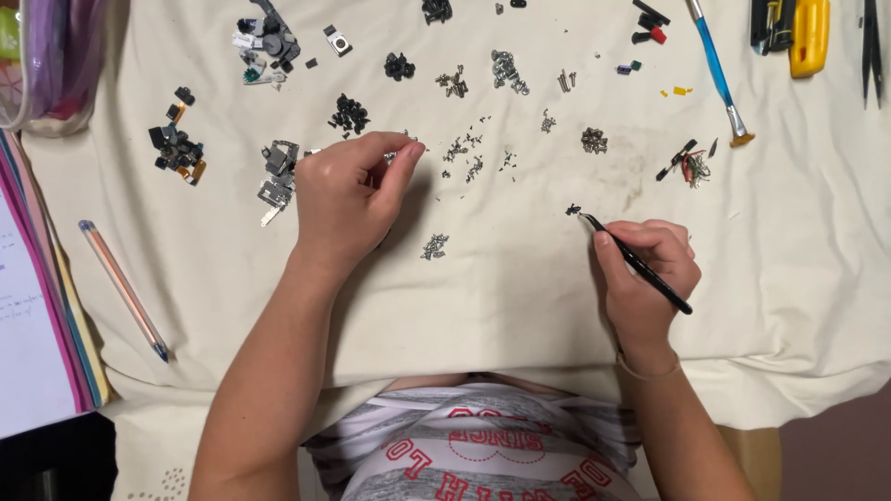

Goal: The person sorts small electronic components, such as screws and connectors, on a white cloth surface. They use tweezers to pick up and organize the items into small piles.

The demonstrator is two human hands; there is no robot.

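Note:
My right hand (645, 269) grips black tweezers (636, 263) like a pen, their tip touching a tiny dark part (574, 210) on the cream cloth (520, 297). My left hand (351, 197) rests curled on the cloth, with thumb and fingers pinched together near a scatter of small screws (464, 148); whether it holds one I cannot tell. A small heap of silver screws (434, 246) lies between the two hands.
Sorted piles of tiny black and metal parts (350, 115) cover the far cloth. A blue-handled brush (715, 70), a yellow tool (809, 35) and pliers (872, 46) lie at the top right. A pen (122, 289) and notebooks (37, 306) sit at the left.

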